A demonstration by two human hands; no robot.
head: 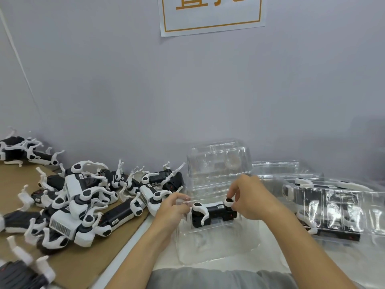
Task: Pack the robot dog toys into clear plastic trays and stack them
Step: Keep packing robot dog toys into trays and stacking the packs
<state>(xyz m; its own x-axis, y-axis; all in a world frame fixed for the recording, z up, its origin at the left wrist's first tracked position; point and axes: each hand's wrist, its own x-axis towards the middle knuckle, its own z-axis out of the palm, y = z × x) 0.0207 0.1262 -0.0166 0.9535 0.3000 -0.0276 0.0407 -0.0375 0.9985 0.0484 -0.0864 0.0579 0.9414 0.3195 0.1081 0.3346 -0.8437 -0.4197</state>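
Here, beside a pile of dogs [79, 205] on cardboard [87, 265], the left hand [174, 207] is pinching the tray's [218, 245] clear edge while the right hand [250, 197] is gripping the dog [212, 213] in it, packed trays [333, 209] lying rightward.

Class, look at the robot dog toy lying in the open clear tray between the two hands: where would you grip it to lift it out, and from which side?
Grip the robot dog toy across its black body, between the white leg joints, coming from above. It lies on its side in the clear tray, whose walls block a low approach, and the thin white legs look too slender to hold by.
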